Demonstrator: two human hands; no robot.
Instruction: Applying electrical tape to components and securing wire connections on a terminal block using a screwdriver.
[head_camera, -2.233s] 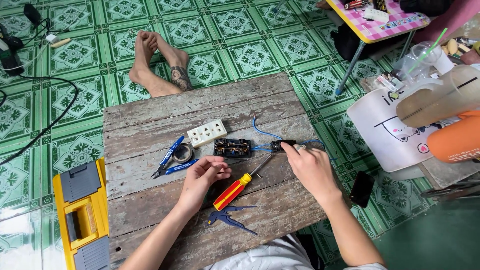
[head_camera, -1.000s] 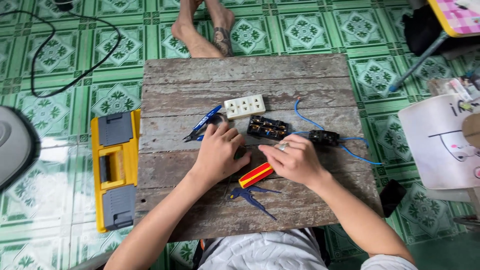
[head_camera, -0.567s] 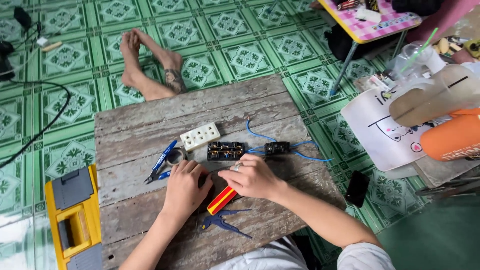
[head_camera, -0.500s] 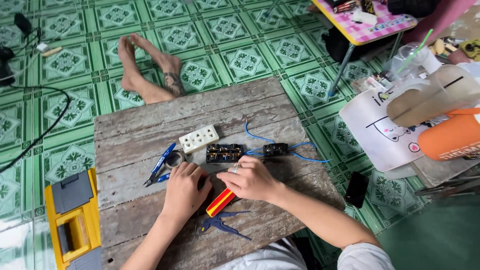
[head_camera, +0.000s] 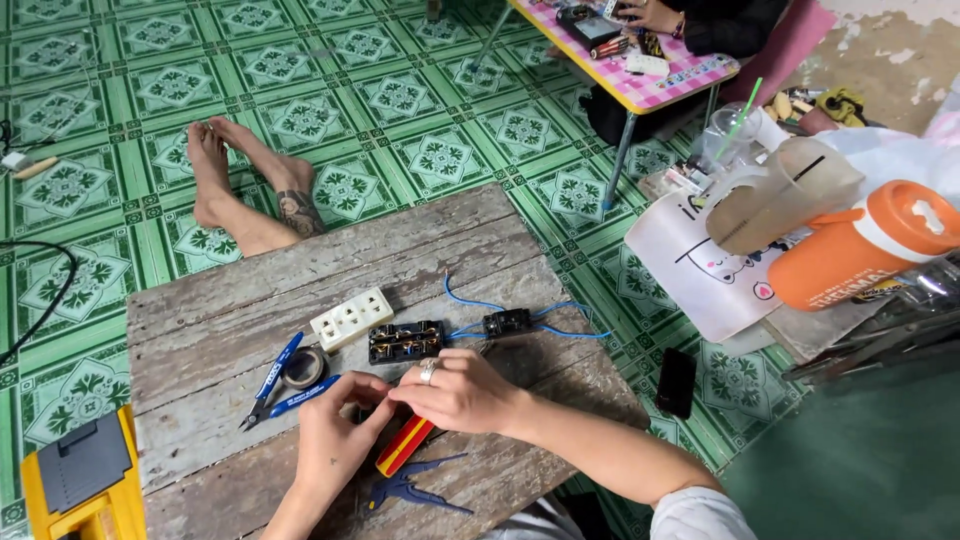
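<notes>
While both hands, left (head_camera: 335, 445) and right (head_camera: 455, 392), are closing together on the red-and-yellow-handled screwdriver (head_camera: 403, 447) just below the black socket block (head_camera: 405, 341), its blue wires (head_camera: 560, 330) are lying loose, the white cover (head_camera: 351, 318) sitting off beside it.

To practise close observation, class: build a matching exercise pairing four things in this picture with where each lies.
Things:
1. white plastic socket block
2. red-and-yellow-handled screwdriver
3. yellow plastic case
4. black phone

Places:
A. on the tiled floor, right of the wooden board
B. under the hands
C. on the board, beside the black module
D. bottom-left corner

Pairs: 1-C, 2-B, 3-D, 4-A
</notes>
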